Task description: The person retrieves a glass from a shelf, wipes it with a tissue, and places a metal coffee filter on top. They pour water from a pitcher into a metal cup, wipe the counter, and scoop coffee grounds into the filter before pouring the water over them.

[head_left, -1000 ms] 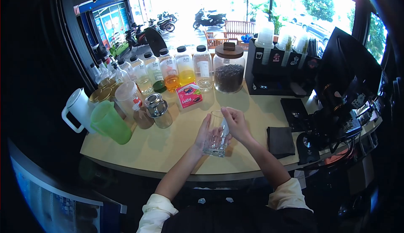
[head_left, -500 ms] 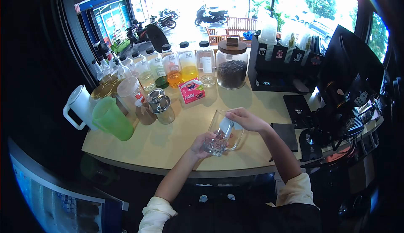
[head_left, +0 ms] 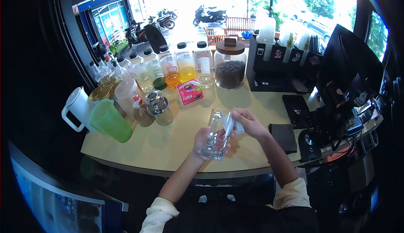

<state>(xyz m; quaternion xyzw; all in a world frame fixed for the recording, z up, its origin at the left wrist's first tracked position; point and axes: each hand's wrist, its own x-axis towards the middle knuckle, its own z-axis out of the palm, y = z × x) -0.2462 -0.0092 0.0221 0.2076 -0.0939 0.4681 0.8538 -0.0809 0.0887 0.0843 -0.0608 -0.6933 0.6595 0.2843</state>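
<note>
My left hand (head_left: 201,143) is wrapped round the lower part of a clear glass mug (head_left: 213,151), held tilted above the counter near its front edge. Between the thumb and fingers of my right hand (head_left: 250,124) is a white tissue (head_left: 228,124), pressed against the right side of the mug near its rim. Part of the tissue hangs out below the right fingers. Through the glass, some fingers of the left hand show blurred.
On the wooden counter (head_left: 147,148), a green pitcher (head_left: 110,121), a metal drip filter (head_left: 156,101) and a pink box (head_left: 189,92) stand left. Capped bottles (head_left: 170,70) and a lidded jar (head_left: 229,70) line the back. A dark folded cloth (head_left: 282,138) lies right.
The mug has turned, so its handle no longer sticks out to the right. My right hand has shifted slightly right with the tissue, and the left grip sits a little further left.
</note>
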